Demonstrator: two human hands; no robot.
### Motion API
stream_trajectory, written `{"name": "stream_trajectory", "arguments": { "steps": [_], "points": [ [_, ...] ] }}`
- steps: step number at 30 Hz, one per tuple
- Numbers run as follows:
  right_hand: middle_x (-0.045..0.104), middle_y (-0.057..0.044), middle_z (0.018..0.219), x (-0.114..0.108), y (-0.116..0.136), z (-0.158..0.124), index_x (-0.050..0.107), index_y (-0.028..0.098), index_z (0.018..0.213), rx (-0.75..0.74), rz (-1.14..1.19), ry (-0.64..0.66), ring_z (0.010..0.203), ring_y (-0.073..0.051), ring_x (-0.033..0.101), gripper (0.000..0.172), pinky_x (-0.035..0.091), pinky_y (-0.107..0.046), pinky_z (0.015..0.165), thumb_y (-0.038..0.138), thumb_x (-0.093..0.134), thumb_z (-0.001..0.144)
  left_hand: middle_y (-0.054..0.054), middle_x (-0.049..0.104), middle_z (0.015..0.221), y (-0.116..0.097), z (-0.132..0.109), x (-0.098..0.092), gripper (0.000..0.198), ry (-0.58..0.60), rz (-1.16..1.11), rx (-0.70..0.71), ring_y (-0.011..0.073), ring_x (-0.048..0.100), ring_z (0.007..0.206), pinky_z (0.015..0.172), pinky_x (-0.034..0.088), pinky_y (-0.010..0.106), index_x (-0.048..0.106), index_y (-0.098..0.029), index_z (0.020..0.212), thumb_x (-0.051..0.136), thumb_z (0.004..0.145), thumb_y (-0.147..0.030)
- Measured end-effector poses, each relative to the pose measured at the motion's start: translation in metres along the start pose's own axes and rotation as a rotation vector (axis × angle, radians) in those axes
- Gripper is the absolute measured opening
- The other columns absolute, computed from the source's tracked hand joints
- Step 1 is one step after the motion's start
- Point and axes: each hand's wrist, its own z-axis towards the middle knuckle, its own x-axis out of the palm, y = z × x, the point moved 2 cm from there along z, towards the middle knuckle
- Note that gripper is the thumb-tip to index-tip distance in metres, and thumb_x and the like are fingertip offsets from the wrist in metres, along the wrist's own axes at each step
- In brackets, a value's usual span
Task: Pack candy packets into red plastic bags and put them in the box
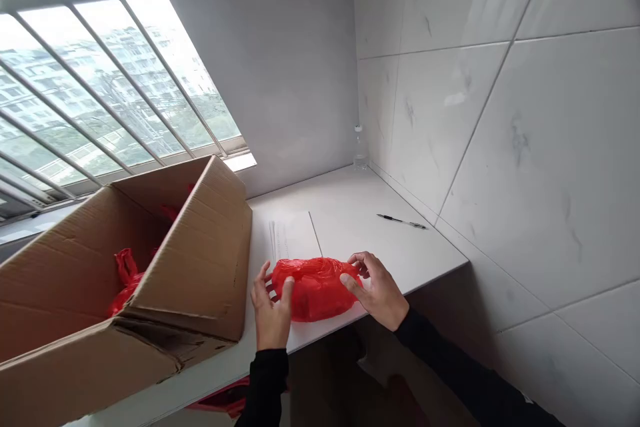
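Note:
A bulging red plastic bag (320,293) lies on the white tabletop close to its front edge; what is inside cannot be made out. My left hand (273,313) grips the bag's left end, thumb in front and fingers curled around the far side. At the opposite end, my right hand (380,290) holds the gathered plastic between thumb and fingers. Behind the bag are printed sheets of paper (295,233), partly covered by it.
To the left stands a large open cardboard box (200,260) with red plastic bags (127,280) inside. A black pen (403,221) lies at the right of the white table (350,207). In the back corner stands a clear bottle (360,150). Tiled wall borders the right.

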Motion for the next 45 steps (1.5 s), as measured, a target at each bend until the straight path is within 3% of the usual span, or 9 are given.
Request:
{"name": "stream_trajectory", "arguments": {
  "steps": [3, 8, 13, 18, 24, 32, 36, 40, 45],
  "points": [
    [0.062, -0.004, 0.093, 0.005, 0.003, 0.007, 0.063, 0.025, 0.107, -0.07, -0.049, 0.043, 0.088, -0.022, 0.06, 0.026, 0.054, -0.043, 0.088, 0.047, 0.054, 0.097, 0.011, 0.055, 0.137, -0.014, -0.005, 0.003, 0.057, 0.024, 0.106, 0.149, 0.0352, 0.045, 0.134, 0.115, 0.03, 0.055, 0.069, -0.028, 0.128, 0.075, 0.075, -0.046],
    [0.064, -0.005, 0.093, -0.004, -0.005, 0.011, 0.06, 0.024, 0.096, -0.05, -0.004, 0.052, 0.085, -0.021, 0.061, 0.025, 0.054, -0.038, 0.08, 0.044, 0.046, 0.101, 0.007, 0.069, 0.097, -0.022, 0.005, 0.009, 0.026, 0.057, 0.114, 0.199, 0.0268, 0.061, 0.1, 0.097, 0.045, 0.047, 0.075, -0.022, 0.087, 0.07, 0.082, -0.047],
    [0.065, -0.005, 0.099, -0.023, -0.02, 0.009, 0.055, 0.023, 0.099, 0.141, 0.074, 0.088, 0.087, -0.021, 0.062, 0.026, 0.053, -0.041, 0.086, 0.047, 0.044, 0.101, 0.003, 0.067, 0.086, -0.013, 0.013, 0.001, 0.039, -0.047, 0.05, 0.053, 0.0182, 0.063, 0.076, 0.071, 0.05, 0.033, 0.068, -0.017, 0.098, 0.058, 0.092, -0.054],
    [0.064, -0.005, 0.109, -0.023, -0.007, 0.018, 0.053, 0.025, 0.118, 0.101, 0.08, 0.172, 0.108, -0.022, 0.062, 0.026, 0.051, -0.043, 0.1, 0.04, 0.052, 0.097, 0.005, 0.058, 0.1, -0.015, 0.002, -0.006, 0.033, -0.211, 0.099, -0.002, 0.0207, 0.057, 0.087, 0.078, 0.046, 0.032, 0.071, -0.021, 0.092, 0.07, 0.082, -0.052],
    [0.063, -0.003, 0.089, -0.021, 0.015, 0.027, 0.066, 0.028, 0.108, 0.036, -0.075, 0.283, 0.088, -0.021, 0.062, 0.024, 0.056, -0.037, 0.079, 0.047, 0.054, 0.098, -0.001, 0.055, 0.079, -0.014, 0.0, -0.015, 0.034, -0.178, -0.001, -0.076, 0.0167, 0.05, 0.07, 0.068, 0.044, 0.029, 0.073, -0.023, 0.098, 0.072, 0.082, -0.053],
    [0.065, -0.005, 0.105, -0.033, 0.015, 0.011, 0.057, 0.027, 0.107, 0.157, -0.061, 0.016, 0.102, -0.021, 0.063, 0.018, 0.054, -0.032, 0.081, 0.042, 0.049, 0.103, 0.004, 0.069, 0.097, 0.003, 0.002, -0.029, 0.038, -0.028, -0.254, -0.223, 0.0194, 0.064, 0.079, 0.073, 0.055, 0.032, 0.069, -0.022, 0.104, 0.073, 0.082, -0.053],
    [0.061, -0.006, 0.119, -0.028, 0.056, 0.003, 0.054, 0.03, 0.12, -0.204, -0.153, -0.196, 0.118, -0.022, 0.058, 0.023, 0.051, -0.04, 0.098, 0.021, 0.055, 0.098, 0.001, 0.065, 0.087, 0.005, -0.001, -0.023, 0.034, -0.026, -0.278, -0.226, 0.0181, 0.063, 0.077, 0.071, 0.052, 0.029, 0.065, -0.022, 0.093, 0.077, 0.08, -0.052],
    [0.067, -0.005, 0.111, 0.006, 0.091, 0.002, 0.054, 0.031, 0.129, -0.516, -0.267, 0.236, 0.107, -0.021, 0.062, 0.039, 0.055, -0.038, 0.091, 0.01, 0.053, 0.095, -0.002, 0.061, 0.085, 0.001, -0.002, -0.02, 0.032, -0.029, -0.297, -0.228, 0.0151, 0.059, 0.077, 0.073, 0.049, 0.025, 0.06, -0.023, 0.089, 0.078, 0.08, -0.049],
    [0.066, -0.005, 0.085, 0.037, 0.076, 0.004, 0.063, 0.022, 0.102, -0.367, -0.652, 0.436, 0.076, -0.023, 0.062, 0.02, 0.052, -0.04, 0.068, 0.018, 0.043, 0.102, 0.0, 0.064, 0.086, -0.003, -0.002, -0.024, 0.037, 0.085, -0.386, -0.29, 0.0185, 0.064, 0.079, 0.072, 0.053, 0.03, 0.059, -0.023, 0.099, 0.076, 0.081, -0.051]
  ]
}}
